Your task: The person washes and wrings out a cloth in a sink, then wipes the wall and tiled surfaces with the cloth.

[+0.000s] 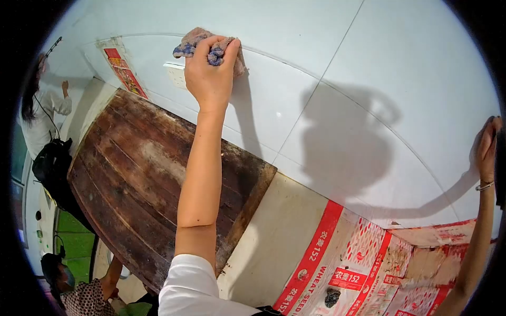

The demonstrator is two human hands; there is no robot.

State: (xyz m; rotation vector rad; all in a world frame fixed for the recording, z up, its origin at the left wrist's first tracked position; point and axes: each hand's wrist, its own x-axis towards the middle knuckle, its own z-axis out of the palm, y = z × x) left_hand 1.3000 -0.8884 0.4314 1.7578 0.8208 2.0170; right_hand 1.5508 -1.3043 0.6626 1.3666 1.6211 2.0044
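My left hand [210, 73] is closed around a bunched pinkish-brown and blue rag [195, 36] and presses it against the white wall panel [279, 79]. The rag lies just above a white wall socket [175, 75]. At the far right edge my right hand [487, 150], with a bracelet at the wrist, rests against the wall. Its fingers look stretched out and are partly cut off by the edge of the view. A shadow of my head and arms falls on the wall between the two hands.
Below the wall stands a stained dark plank surface [142, 163]. Beside it lie red-and-white wheat seed sacks [348, 263]. A red paper strip [125, 72] is on the wall. At left are one person in white [42, 116] and another in a patterned top [87, 295].
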